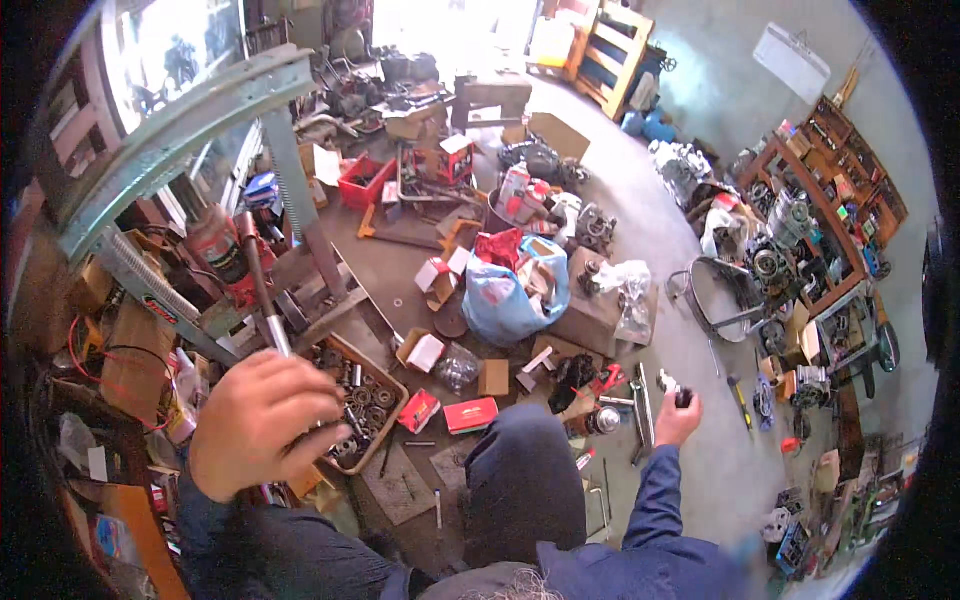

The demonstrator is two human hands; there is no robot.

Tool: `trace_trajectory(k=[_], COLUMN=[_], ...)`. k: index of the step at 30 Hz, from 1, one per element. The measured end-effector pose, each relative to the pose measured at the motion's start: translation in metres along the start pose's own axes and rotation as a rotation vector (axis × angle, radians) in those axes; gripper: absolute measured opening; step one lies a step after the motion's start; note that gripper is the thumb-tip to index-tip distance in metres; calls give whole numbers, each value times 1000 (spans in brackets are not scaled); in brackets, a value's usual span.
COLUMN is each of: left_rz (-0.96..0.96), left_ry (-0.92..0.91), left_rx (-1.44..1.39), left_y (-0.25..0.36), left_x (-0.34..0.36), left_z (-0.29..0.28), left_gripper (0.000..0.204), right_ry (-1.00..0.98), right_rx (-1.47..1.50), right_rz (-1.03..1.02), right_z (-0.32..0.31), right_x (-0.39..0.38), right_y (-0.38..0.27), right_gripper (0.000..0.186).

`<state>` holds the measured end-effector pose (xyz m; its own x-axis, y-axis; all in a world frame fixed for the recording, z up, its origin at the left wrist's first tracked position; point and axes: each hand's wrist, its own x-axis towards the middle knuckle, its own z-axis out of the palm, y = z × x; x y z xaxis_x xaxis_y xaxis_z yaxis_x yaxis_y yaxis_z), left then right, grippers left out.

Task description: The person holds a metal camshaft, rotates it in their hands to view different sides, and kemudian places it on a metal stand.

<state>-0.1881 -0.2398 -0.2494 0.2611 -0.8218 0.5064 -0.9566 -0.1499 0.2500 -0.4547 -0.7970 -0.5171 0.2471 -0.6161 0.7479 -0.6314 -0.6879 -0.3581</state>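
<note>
Gripping steel rod (268, 318) (left hand (258, 420)), cluttered floor (690, 380)

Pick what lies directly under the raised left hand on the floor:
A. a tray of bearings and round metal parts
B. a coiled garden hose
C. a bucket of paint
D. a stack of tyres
A: the left hand hovers at the edge of a shallow tray filled with bearings and other round metal parts.

Parts tray (395, 378) and boxes (470, 414) crowd floor, bare concrete (690, 370) rightward
</note>
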Motion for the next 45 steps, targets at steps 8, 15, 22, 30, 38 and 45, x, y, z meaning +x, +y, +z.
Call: trace_trajectory(k=[8, 15, 22, 30, 38, 45], left_rz=[-430, -491, -526, -552, -581, -584], left_ry=[232, 610, 715, 765, 767, 740], left_rx=[-284, -1027, -929, -1068, -1011, -1041], left_y=[15, -5, -11, -14, -18, -22], left_x=[38, 30, 22, 19, 19, 17], left_z=[2, 3, 13, 11, 15, 12], left_gripper=[45, 55, 33, 28, 28, 32], right_ry=[-498, -810, -1115, -1122, -1122, -1206], right_rx=[1280, 1822, 1944, 2038, 1981, 2023], right_rz=[-160, -394, -170, -112, -122, -82], right_z=[-49, -107, -97, -91, -78, -77], right_x=[86, 68, 45, 33, 31, 30], right_y=[-335, -489, -497, -507, -505, -504], right_gripper=[32, 41, 50, 52, 55, 54])
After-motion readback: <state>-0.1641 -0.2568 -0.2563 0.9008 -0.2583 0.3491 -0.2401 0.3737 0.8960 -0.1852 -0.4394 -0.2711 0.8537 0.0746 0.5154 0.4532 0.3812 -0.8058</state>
